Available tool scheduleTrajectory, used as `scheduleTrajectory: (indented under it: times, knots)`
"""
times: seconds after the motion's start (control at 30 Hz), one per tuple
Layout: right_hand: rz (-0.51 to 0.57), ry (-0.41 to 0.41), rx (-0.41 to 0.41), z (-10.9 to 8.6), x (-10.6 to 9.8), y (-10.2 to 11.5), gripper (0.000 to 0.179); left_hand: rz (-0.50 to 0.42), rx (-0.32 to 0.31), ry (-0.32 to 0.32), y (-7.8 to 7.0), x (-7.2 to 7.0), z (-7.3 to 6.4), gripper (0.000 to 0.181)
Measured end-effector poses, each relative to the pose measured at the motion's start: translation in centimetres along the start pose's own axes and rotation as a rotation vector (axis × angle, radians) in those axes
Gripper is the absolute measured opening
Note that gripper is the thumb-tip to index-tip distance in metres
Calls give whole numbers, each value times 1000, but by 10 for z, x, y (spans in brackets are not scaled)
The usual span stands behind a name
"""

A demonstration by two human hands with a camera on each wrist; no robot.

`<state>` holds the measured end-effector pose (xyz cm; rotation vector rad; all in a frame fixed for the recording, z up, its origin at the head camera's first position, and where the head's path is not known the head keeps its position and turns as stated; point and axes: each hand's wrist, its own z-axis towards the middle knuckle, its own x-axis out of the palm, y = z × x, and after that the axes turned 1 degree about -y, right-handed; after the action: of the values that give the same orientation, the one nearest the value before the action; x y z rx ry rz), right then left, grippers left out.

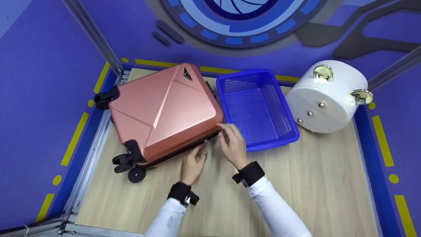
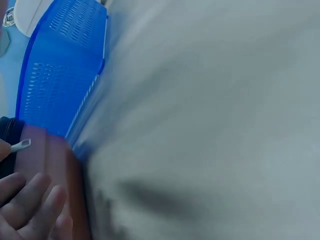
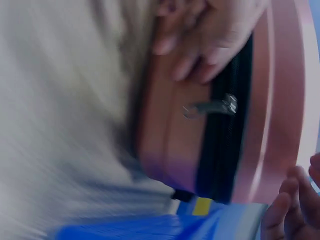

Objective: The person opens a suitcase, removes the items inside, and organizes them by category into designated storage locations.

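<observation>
A rose-pink hard-shell suitcase (image 1: 174,105) lies on its side, dark wheels at the left. My left hand (image 1: 193,165) is at its front side, near the zipper (image 3: 225,135), fingers loosely spread. In the right wrist view the metal zipper pull (image 3: 210,107) hangs just beyond that hand's fingertips; in the left wrist view the thumb appears close to it, and contact is unclear. My right hand (image 1: 233,144) is at the suitcase's near right corner, fingers slightly bent, fingertips at the shell. Nothing shows in its grasp.
A blue plastic basket (image 1: 292,131) stands close to the suitcase's right side. Farther right, a white round case (image 1: 324,98) with gold feet and knobs lies tipped over. Blue-purple panels (image 1: 42,98) enclose the wooden tabletop (image 1: 315,191).
</observation>
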<state>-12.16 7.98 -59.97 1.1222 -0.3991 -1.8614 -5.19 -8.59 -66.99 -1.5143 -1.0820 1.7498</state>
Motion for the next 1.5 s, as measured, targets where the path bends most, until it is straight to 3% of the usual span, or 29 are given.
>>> scheduleTrajectory:
  times: [0.13,0.27,0.43,0.63,0.77,1.1,1.23,1.5]
  knots:
    - [-22,-20,-84,23,2,-4,35,4,-51,15,-7,14,10,34]
    - [-32,57,-148,36,8,-7,39,76,-90,-54,-10,24,16,24]
    - [30,143,-159,36,15,-9,42,94,-116,-133,-11,30,19,17]
    - [95,158,-125,34,16,-10,43,117,-117,-135,-11,29,18,15]
    - [102,166,-110,33,16,-9,43,169,-71,-134,-11,25,16,16]
    - [160,139,-87,32,20,-9,42,238,173,-156,-9,4,12,25]
    - [167,136,-86,31,21,-9,42,260,204,-170,-6,-3,9,26]
    - [172,143,-64,31,20,-9,43,278,206,-205,1,-15,1,23]
